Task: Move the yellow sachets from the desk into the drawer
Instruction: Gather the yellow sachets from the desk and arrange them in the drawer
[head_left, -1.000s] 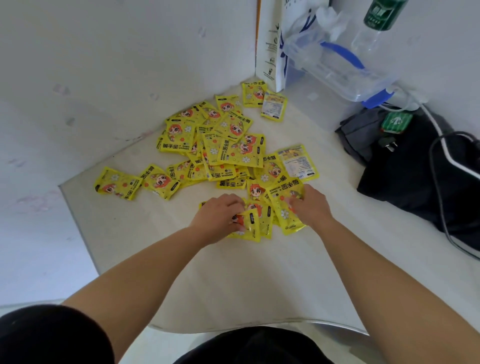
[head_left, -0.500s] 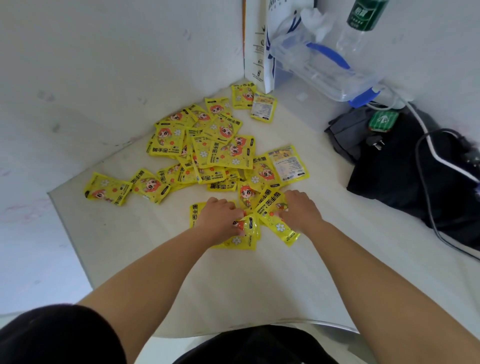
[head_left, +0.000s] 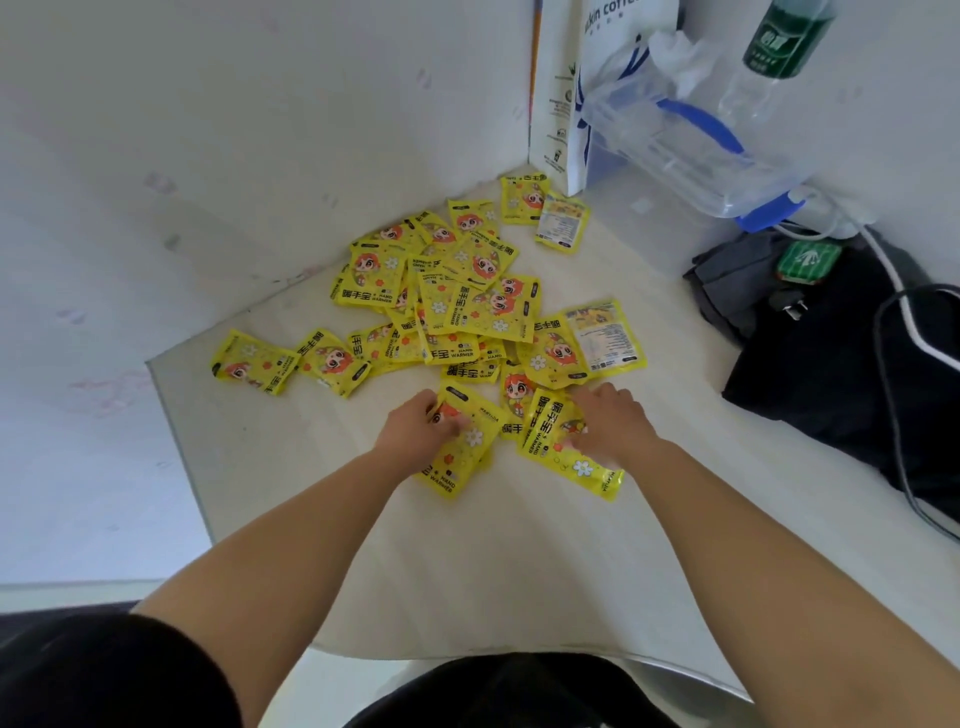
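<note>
Curling round a near sachet, the left hand holds it lengthwise toward the person; the right hand pinches a slanted sachet, long axis running near-right. Other yellow sachets lie heaped behind on the tabletop, a black bag well right.

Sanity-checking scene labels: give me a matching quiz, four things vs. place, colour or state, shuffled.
1 bottle
2 black bag
3 paper bag
4 left hand

A stands in the back corner
B grips a sachet
C green label
D lies at the right of the desk

Pairs: 1-C, 2-D, 3-A, 4-B
</note>
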